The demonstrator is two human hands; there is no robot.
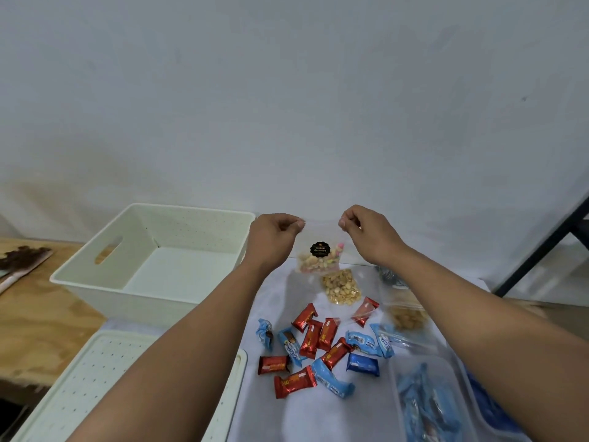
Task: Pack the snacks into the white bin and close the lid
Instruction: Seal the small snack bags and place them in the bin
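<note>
Both hands hold up a clear snack bag (pixel 319 257) with a black round label and pale biscuits at its bottom. My left hand (pixel 276 234) pinches its top left corner and my right hand (pixel 366 231) pinches its top right corner. The bag hangs just right of the white bin (pixel 105 282), which stands open with nothing inside. The bin's dotted white lid (pixel 95 384) lies flat in front of it. Under the hanging bag lies a clear bag of nuts (pixel 341 287). Several red bars (pixel 310 338) and light blue bars (pixel 363 342) are scattered on the white cloth.
A clear tub (pixel 430 403) with blue packets sits at the bottom right. Another clear bag of snacks (pixel 408 317) lies under my right forearm. A wooden table (pixel 35 323) holds the bin; a dark brush-like object (pixel 22 258) lies at far left. A black frame leg (pixel 541 247) slants at right.
</note>
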